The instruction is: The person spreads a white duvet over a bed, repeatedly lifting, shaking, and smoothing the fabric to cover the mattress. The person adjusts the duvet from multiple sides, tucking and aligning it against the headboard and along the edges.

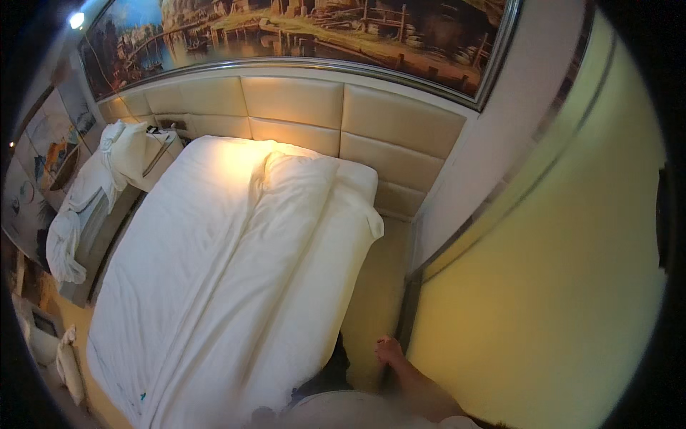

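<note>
My right hand (389,350) hangs beside the bed, near the edge of the yellow panel. Its fingers look curled in, and I see nothing between them. My left hand cannot be made out; only my light shirt (350,410) and dark trousers (334,375) show at the lower edge. In front of me lies a bed with a white duvet (186,250). Long folds run down the duvet, and its right part is doubled over in a thick layer. A white pillow or bedding end (357,179) shows by the headboard.
A padded beige headboard (293,100) backs the bed under a large framed painting (314,36). Left of the bed stands a bench or cabinet (103,236) with rumpled white bedding (93,179). A strip of floor (371,300) separates the bed from the yellow panel (543,286).
</note>
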Demonstrator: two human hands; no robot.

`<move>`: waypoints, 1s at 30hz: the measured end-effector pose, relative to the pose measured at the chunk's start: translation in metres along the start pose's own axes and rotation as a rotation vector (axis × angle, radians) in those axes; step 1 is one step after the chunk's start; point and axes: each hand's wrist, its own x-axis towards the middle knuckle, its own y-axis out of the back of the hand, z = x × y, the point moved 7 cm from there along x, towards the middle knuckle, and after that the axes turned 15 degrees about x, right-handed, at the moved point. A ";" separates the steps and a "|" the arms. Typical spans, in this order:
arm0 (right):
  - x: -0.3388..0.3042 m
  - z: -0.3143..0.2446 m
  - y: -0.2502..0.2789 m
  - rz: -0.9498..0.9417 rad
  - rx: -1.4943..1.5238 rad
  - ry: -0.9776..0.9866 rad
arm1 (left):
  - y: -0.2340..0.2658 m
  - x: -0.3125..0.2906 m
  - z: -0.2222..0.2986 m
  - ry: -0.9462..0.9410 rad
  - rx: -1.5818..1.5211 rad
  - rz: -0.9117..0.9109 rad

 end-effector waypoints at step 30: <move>0.526 -0.445 -0.097 -0.406 -0.274 0.905 | 0.555 0.398 0.809 -0.547 0.338 1.048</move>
